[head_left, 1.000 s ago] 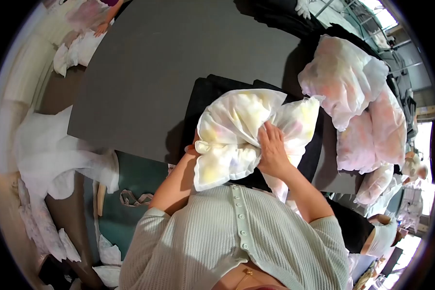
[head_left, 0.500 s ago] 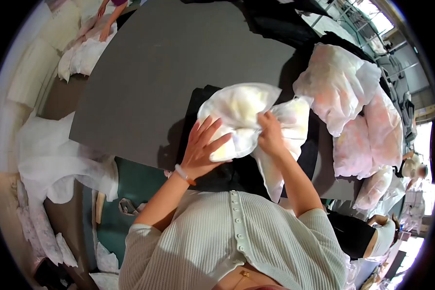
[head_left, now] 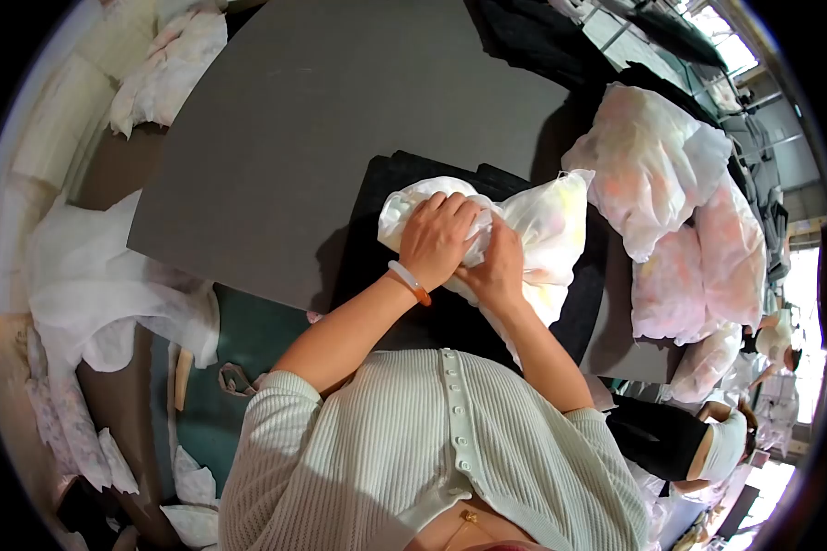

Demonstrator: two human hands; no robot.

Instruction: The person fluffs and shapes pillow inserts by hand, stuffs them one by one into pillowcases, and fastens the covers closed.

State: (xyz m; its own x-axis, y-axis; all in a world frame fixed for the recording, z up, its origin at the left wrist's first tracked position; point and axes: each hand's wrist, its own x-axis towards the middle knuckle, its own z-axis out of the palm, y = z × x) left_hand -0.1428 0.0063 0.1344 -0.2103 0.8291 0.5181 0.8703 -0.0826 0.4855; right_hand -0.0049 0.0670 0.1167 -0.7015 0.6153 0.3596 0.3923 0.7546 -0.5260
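A white stuffed bag (head_left: pixel 547 220) with pale yellow and pink showing through its thin fabric lies in front of me, pinched in at its middle. My left hand (head_left: pixel 438 237), with a white and orange bangle at the wrist, is curled over the bag's left part. Just to its right, my right hand (head_left: pixel 498 264) grips the gathered middle. The two hands touch or nearly touch. The fabric under my palms is hidden. Beneath the bag is folded black cloth (head_left: pixel 368 266).
The cloth lies on a large dark grey table (head_left: pixel 276 138). Several similar stuffed bags (head_left: pixel 648 174) are piled at the right. More black cloth (head_left: pixel 533 41) is at the far edge. White sheeting (head_left: pixel 110 294) hangs at left. A person (head_left: pixel 662 441) is at lower right, another (head_left: pixel 776 340) beyond.
My left hand has moved right and up from the bag's side and closed over it. The bag's left part is pressed down smaller. The co-worker's arms at upper left are gone from view.
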